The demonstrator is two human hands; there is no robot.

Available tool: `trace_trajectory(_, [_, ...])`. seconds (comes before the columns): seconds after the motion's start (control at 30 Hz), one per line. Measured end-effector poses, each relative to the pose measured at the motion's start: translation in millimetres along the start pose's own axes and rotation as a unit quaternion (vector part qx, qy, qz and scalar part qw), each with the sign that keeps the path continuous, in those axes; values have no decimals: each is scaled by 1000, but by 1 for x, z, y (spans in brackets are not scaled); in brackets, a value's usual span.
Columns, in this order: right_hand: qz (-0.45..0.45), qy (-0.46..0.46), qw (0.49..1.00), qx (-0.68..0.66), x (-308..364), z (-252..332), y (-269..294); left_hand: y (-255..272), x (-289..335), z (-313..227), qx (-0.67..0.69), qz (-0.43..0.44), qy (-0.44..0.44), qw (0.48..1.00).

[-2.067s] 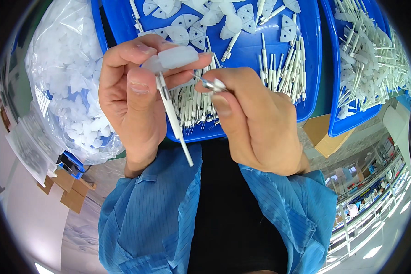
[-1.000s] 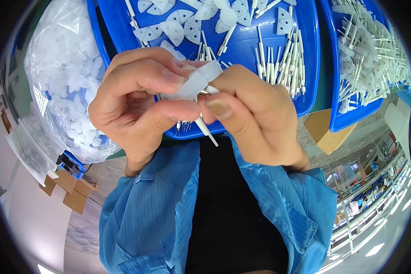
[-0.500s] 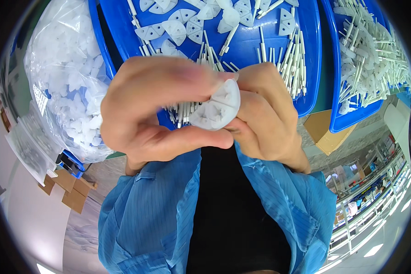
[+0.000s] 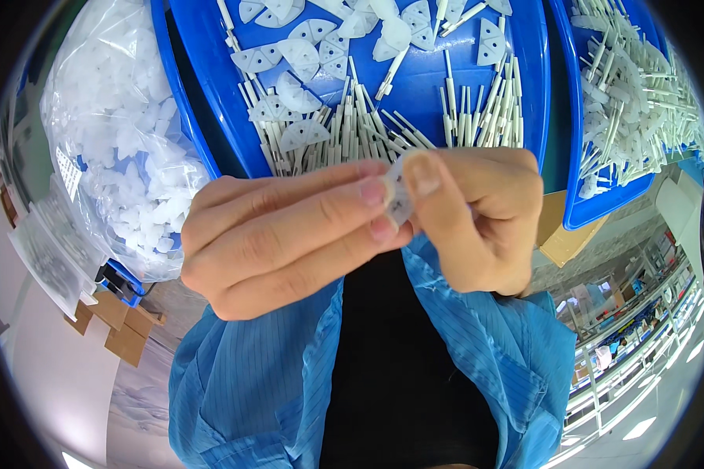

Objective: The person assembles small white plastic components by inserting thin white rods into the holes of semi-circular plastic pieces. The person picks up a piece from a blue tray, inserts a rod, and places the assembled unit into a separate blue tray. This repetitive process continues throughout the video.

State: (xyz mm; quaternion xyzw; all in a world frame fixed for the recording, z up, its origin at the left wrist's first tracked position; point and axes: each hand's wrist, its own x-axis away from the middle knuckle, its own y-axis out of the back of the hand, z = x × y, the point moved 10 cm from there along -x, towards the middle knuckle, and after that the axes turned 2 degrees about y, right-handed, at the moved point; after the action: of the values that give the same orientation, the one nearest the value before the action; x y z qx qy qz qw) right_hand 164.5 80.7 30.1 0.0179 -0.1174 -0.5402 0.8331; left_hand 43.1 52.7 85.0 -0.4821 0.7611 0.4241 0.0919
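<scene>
Gripping one translucent white piece [image 4: 400,197]: fingers [image 4: 321,215] of left hand [image 4: 266,238] and right hand [image 4: 477,219]; beyond, blue tray [image 4: 422,94] holding white rods [image 4: 502,117].

Factory-like workshop, blue trays [image 4: 426,82] of small white parts [image 4: 512,109], bulging clear bag [image 4: 117,125], blue work sleeves [image 4: 242,383]

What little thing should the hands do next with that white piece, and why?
I'd probably ease the left hand back a little while the right hand holds the white piece: both hands touch it and cover much of it, so it's hard to check.
</scene>
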Motion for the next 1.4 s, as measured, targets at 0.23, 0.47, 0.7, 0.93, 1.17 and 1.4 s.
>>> trace_trajectory(0.23, [-93,187,897,389,-16,9,9,10,15,45,214,-141,181,950])
trace_trajectory(0.47, [-104,253,876,396,-12,11,4,10,38,75,261,-249,378,853])
trace_trajectory(0.7, [-80,82,985,131,-2,8,-3,5,40,78,265,-284,390,835])
trace_trajectory(0.93, [-111,146,966,184,-1,22,-10,3,35,76,264,-252,374,853])
trace_trajectory(1.17, [-106,101,977,157,1,25,-6,0,28,70,269,-200,319,887])
trace_trajectory(1.4, [-96,128,976,145,-3,29,-4,6,13,51,164,-160,246,942])
